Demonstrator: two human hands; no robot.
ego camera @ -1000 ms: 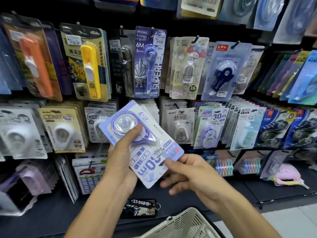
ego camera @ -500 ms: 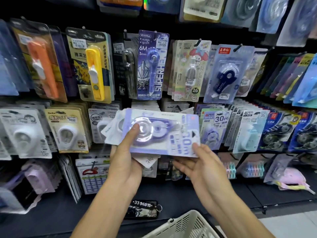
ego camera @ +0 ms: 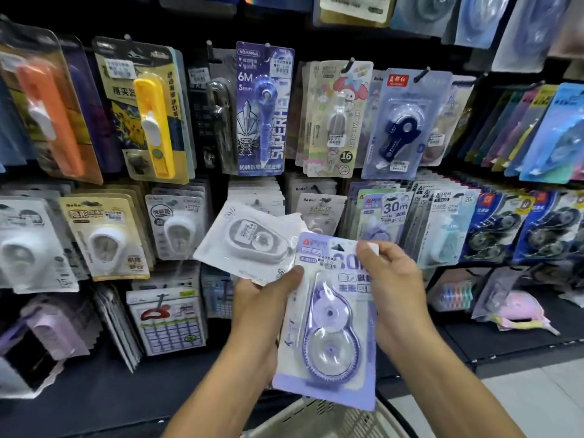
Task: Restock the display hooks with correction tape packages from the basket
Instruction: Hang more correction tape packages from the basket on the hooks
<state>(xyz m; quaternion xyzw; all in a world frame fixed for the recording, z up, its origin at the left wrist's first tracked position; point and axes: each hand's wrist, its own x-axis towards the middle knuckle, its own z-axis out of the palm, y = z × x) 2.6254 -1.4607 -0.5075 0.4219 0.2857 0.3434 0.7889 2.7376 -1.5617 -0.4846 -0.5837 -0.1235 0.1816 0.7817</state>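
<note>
Two hands (ego camera: 395, 292) pinching purple package (ego camera: 328, 324) — upright, hang-hole up, fingers (ego camera: 368, 251) curled

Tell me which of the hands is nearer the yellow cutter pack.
Left. The left hand sits below and right of the yellow cutter pack; the right hand is farther right.

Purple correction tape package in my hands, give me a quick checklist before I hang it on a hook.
1. Purple correction tape package held upright, hang hole on top: ok.
2. Right hand grips its top right corner: ok.
3. Left hand free: not ok, it pinches the white blister packages.
4. Matching purple 30m packages located on the lower row: ok.
5. Room left on that hook: cannot tell.
6. White plastic basket below: ok.
</note>
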